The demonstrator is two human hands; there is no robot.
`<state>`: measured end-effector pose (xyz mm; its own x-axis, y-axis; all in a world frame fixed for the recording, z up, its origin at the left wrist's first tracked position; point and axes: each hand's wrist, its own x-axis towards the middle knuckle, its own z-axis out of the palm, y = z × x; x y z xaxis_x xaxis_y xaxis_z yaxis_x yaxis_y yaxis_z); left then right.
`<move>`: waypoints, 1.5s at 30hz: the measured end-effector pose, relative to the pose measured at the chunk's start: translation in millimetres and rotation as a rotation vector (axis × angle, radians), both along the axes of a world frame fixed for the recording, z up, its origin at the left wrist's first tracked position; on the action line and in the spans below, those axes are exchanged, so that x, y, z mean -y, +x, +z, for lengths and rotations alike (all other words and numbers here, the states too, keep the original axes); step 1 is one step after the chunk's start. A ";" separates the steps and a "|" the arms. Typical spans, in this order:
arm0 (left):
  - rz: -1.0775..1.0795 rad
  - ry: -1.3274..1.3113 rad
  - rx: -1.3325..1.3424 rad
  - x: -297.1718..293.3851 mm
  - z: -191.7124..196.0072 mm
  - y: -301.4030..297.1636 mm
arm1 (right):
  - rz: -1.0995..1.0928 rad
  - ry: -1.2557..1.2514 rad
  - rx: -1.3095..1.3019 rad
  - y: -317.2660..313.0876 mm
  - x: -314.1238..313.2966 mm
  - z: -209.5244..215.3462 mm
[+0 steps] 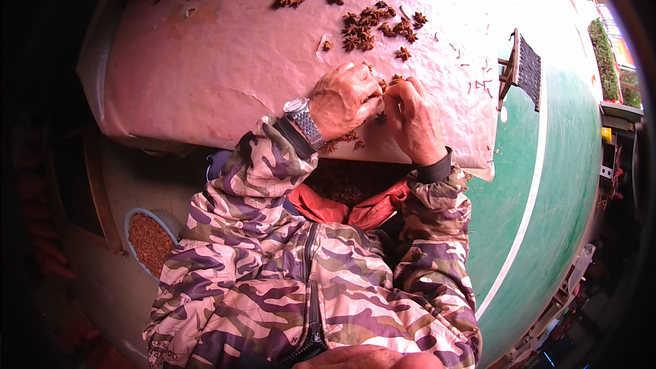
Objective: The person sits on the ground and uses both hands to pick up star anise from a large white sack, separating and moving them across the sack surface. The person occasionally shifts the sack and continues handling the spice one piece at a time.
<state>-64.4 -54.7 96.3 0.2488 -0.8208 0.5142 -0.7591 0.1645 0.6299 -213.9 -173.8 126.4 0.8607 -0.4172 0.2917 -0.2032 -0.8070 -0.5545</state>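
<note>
Camo jacket sleeves (273,260) nearest. Left of table (205,61): bowl of brown bits (150,239). At table's near edge, left hand (345,99) and right hand (413,119) both curled, pinching star anise pods (389,83). Risk: loose pods (345,138) at that edge get knocked off by wrists.

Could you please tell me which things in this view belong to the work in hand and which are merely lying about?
In the work:
- left hand and right hand, fingertips together over small brown star-shaped dried pods
- pink crinkled sheet under the pods
- red cloth pouch of brown bits in the lap

Lying about:
- blue bowl of reddish-brown grains
- small dark wooden stool
- green floor
</note>
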 end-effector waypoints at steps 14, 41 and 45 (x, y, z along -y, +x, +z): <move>-0.124 0.107 -0.093 -15.2 10.4 -8.1 | -0.629 -0.528 -0.211 -39.5 79.8 5.0; 0.307 0.032 -0.075 2.7 -12.8 27.0 | 0.131 0.041 0.077 26.4 -0.6 -11.0; 0.331 0.063 -0.045 4.3 -18.6 30.2 | -0.130 0.065 0.094 58.6 12.0 -4.5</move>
<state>-34.3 -58.9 77.7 0.5280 -0.7216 0.4477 -0.7361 -0.1261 0.6650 -155.3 -185.8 121.9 0.7686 -0.5435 0.3375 -0.2479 -0.7394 -0.6260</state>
